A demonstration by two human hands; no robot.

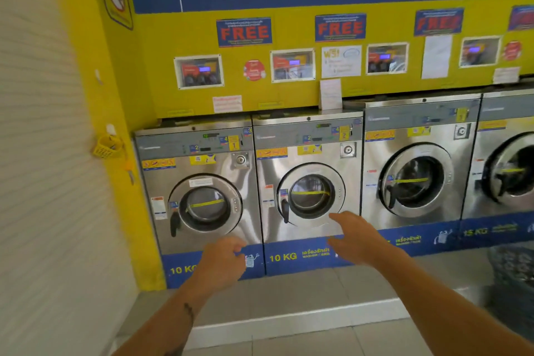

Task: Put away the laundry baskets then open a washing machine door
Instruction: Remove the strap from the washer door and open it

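A row of steel front-loading washing machines stands on a raised tiled step. Machine 1 is at the left, its round door closed with a black handle on its left side. Machine 2 is beside it, door closed. My left hand hovers below machine 1's door, fingers loosely curled and holding nothing. My right hand reaches toward the lower right of machine 2's door, fingers spread and empty. A dark mesh laundry basket sits on the step at the far right.
Two larger machines stand further right, their doors slightly ajar. A white shutter wall closes off the left side, with a small yellow basket hung near the corner. The white step edge runs across the floor before the machines.
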